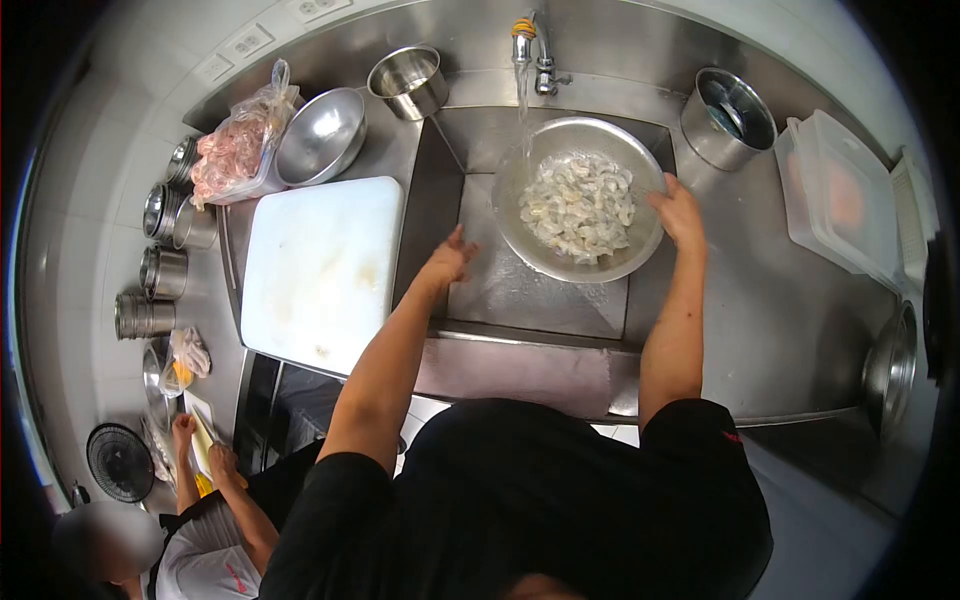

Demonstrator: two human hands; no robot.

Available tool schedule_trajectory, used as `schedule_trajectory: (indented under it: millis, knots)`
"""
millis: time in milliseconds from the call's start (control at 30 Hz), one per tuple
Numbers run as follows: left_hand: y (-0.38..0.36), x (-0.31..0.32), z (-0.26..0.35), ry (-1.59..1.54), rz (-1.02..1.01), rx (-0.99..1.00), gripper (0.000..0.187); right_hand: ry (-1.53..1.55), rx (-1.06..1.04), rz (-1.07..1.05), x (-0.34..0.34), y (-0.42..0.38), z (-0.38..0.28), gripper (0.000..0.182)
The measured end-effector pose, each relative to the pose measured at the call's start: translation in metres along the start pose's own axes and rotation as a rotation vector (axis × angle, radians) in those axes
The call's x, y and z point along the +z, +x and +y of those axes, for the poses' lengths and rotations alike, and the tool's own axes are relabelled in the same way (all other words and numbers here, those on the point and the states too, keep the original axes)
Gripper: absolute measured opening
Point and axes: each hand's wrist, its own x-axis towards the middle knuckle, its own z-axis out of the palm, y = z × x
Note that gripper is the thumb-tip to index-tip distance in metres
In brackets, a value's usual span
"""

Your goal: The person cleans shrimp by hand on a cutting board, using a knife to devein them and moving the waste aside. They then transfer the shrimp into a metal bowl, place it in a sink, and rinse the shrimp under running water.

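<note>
A wide metal bowl (508,200) full of what look like peeled raw shrimp (580,208) is over the sink (540,305). My right hand (680,212) grips the bowl's right rim. Off to the bowl's left, my left hand (450,260) hangs above the sink's left side with its fingers apart, holding nothing. Water (524,100) runs from the faucet (523,32) down at the bowl's upper left edge.
Left of the sink lies a white cutting board (322,270), with an empty metal bowl (322,137) and bagged meat (235,155) behind it. Metal pots (408,82) flank the faucet. A plastic container (840,190) stands right. Another person's hands (222,460) work at lower left.
</note>
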Motion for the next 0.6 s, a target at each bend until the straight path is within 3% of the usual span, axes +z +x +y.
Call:
schedule_trajectory:
  millis: [67,167,200,333,400,500,533,600]
  knots:
    - [-0.039,-0.008,0.065,-1.101,-0.004,-0.082,0.087,0.034,-0.048,0.010,0.004,0.002,-0.006,0.072]
    - [-0.061,-0.001,0.109,-1.221,-0.281,0.175,0.085,0.107,-0.079,-0.134,0.005,0.003,-0.028,0.069]
    - [-0.068,0.003,0.123,-1.271,-0.256,0.127,0.070,0.137,-0.085,-0.210,0.007,0.007,-0.036,0.067]
    - [-0.055,0.009,0.111,-1.223,-0.086,-0.035,0.054,0.033,-0.211,-0.037,0.029,0.015,-0.060,0.051]
    - [-0.054,0.010,0.119,-1.224,0.018,0.010,0.055,0.047,-0.321,0.096,0.017,0.004,-0.100,0.044]
    - [-0.070,0.012,0.134,-1.244,0.059,0.046,0.063,0.002,-0.485,-0.042,0.031,0.005,-0.127,0.039]
    - [-0.072,0.010,0.142,-1.245,0.041,0.059,0.065,-0.169,-0.447,-0.180,0.046,0.017,-0.129,0.041]
    - [-0.075,0.011,0.154,-1.218,0.021,0.090,0.068,-0.176,-0.393,-0.101,0.088,0.031,-0.137,0.045]
